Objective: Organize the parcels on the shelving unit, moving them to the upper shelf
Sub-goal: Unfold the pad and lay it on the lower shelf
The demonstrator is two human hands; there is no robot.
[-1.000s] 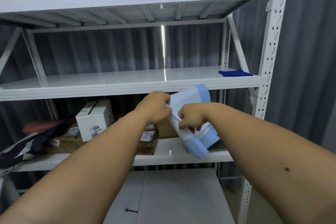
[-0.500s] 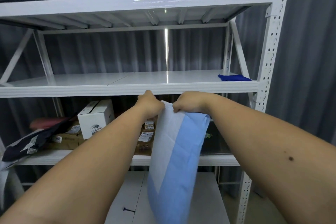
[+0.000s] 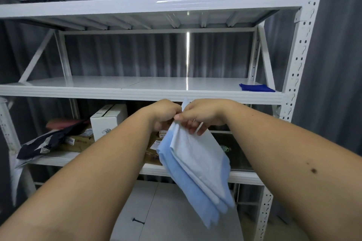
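Both hands are pinching the top edge of a blue-and-white pad (image 3: pixel 197 164) at frame centre, just below the shelf (image 3: pixel 137 92); left hand (image 3: pixel 166 114) and right hand (image 3: pixel 203 116) are closing fingers on it; it is hanging limp, judged light and soft; the folded upper edge is the best hold.

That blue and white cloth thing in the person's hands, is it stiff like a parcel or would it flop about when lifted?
Probably floppy: the blue and white cloth hangs limp in folded layers from where the left hand and right hand pinch its top edge. It looks light, since fingertips alone carry it. Set on the middle shelf, it would likely slump flat rather than stand.
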